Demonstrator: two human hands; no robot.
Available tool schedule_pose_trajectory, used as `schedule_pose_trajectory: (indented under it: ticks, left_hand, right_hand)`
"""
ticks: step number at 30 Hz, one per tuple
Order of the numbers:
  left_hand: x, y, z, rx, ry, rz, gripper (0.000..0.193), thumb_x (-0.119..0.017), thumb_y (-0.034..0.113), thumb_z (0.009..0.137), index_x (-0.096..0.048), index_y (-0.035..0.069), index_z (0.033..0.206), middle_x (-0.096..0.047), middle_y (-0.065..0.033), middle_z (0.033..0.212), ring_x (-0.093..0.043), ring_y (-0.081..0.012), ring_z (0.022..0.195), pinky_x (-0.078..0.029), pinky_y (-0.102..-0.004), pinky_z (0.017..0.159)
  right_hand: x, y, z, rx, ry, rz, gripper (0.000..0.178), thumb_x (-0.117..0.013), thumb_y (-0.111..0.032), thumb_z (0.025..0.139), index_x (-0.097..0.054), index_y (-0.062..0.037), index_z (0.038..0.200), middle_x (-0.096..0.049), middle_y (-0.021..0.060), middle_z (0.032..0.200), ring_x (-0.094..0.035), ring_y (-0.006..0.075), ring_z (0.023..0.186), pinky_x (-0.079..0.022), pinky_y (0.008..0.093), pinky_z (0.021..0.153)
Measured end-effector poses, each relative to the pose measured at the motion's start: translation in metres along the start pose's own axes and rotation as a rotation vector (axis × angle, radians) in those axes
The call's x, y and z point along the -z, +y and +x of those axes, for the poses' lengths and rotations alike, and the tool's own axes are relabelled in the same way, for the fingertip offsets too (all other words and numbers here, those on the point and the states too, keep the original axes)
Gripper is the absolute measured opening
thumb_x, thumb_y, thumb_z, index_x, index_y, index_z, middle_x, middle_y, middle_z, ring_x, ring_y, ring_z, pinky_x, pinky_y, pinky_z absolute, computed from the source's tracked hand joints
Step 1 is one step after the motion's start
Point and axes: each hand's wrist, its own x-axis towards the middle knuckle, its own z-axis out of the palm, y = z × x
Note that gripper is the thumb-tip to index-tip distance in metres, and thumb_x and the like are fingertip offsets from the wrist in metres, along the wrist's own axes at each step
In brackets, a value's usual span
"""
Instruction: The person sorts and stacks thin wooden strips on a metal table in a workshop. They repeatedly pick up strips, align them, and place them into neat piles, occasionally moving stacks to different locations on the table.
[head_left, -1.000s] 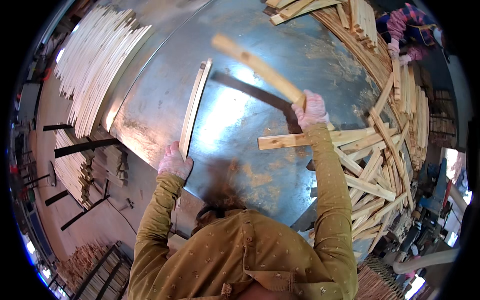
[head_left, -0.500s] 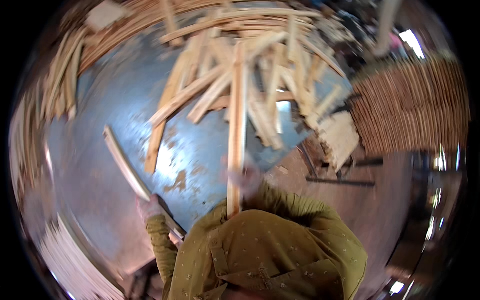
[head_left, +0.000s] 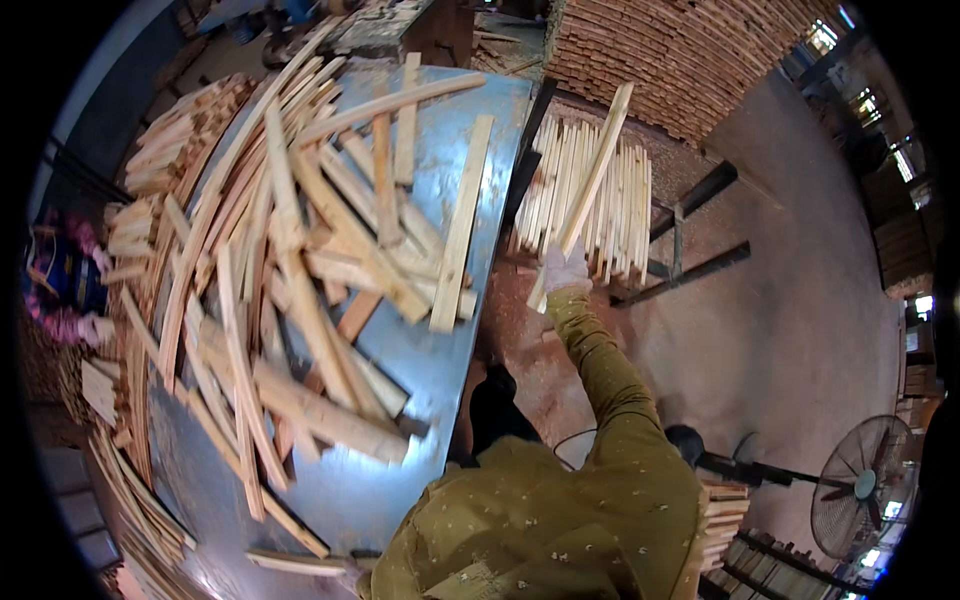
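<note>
My right arm is stretched out to the right of the table. The right hand, in a pale glove, is closed around a long wooden strip near its lower end. That strip lies slanted over a stack of wooden strips; whether it touches the stack I cannot tell. Low in the picture my left hand is partly hidden by my clothing. It grips the end of another wooden strip at the table's near edge. Many loose wooden strips lie in a jumbled heap on the metal-topped table.
A tall pile of wood stands behind the stack. Black metal bars stick out right of the stack. A standing fan is at the lower right. Another person is beyond the table's left side.
My view has turned to the right. The strip in my right hand has moved from over the table to above the stack at the right. My left hand still holds a strip.
</note>
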Motion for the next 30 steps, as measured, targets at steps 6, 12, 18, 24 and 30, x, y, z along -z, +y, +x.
schedule_pose_trajectory:
  ticks: [6, 12, 18, 24, 30]
  left_hand:
    - [-0.128, 0.120, -0.061, 0.050, 0.014, 0.205, 0.056, -0.068, 0.022, 0.081, -0.052, -0.004, 0.128, -0.065, -0.0198, 0.106, -0.064, -0.0282, 0.092, -0.051, -0.0401, 0.083]
    - [-0.178, 0.168, -0.092, 0.072, 0.053, 0.282, 0.052, -0.068, 0.021, 0.081, -0.054, -0.004, 0.125, -0.066, -0.0182, 0.102, -0.064, -0.0265, 0.089, -0.051, -0.0392, 0.080]
    - [-0.186, 0.187, -0.119, 0.065, 0.112, 0.265, 0.048, -0.068, 0.020, 0.081, -0.056, -0.003, 0.122, -0.066, -0.0166, 0.098, -0.064, -0.0248, 0.087, -0.051, -0.0382, 0.077]
    - [-0.145, 0.187, -0.145, 0.003, 0.266, 0.199, 0.045, -0.068, 0.020, 0.082, -0.058, -0.003, 0.118, -0.067, -0.0150, 0.094, -0.064, -0.0231, 0.084, -0.052, -0.0373, 0.074]
    - [-0.089, 0.158, -0.116, 0.154, 0.430, 0.023, 0.041, -0.068, 0.019, 0.082, -0.060, -0.002, 0.115, -0.067, -0.0134, 0.090, -0.064, -0.0214, 0.081, -0.052, -0.0364, 0.070]
  right_hand:
    - [-0.067, 0.121, 0.201, -0.131, -0.109, -0.603, 0.065, -0.052, -0.040, 0.093, -0.041, -0.0024, 0.144, -0.051, 0.0263, 0.137, -0.046, 0.0374, 0.132, -0.036, 0.0417, 0.110]
    - [-0.124, 0.118, 0.256, -0.473, -0.456, -0.794, 0.058, -0.053, -0.035, 0.095, -0.035, -0.0098, 0.145, -0.051, 0.0189, 0.138, -0.056, 0.0352, 0.123, -0.048, 0.0518, 0.097]
    - [-0.145, 0.112, 0.281, -0.330, -0.591, -1.014, 0.061, -0.051, -0.033, 0.097, -0.031, -0.0081, 0.148, -0.050, 0.0161, 0.141, -0.058, 0.0328, 0.121, -0.050, 0.0518, 0.093]
    - [-0.129, 0.077, 0.275, 0.234, -0.410, -1.029, 0.038, -0.050, -0.022, 0.098, -0.049, -0.0008, 0.129, -0.058, 0.0158, 0.116, -0.058, 0.0262, 0.096, -0.053, 0.0394, 0.081]
    - [-0.095, -0.092, 0.055, 0.708, -0.229, 0.425, 0.026, -0.050, -0.009, 0.098, -0.061, 0.0075, 0.115, -0.064, 0.0185, 0.098, -0.060, 0.0230, 0.078, -0.054, 0.0308, 0.070]
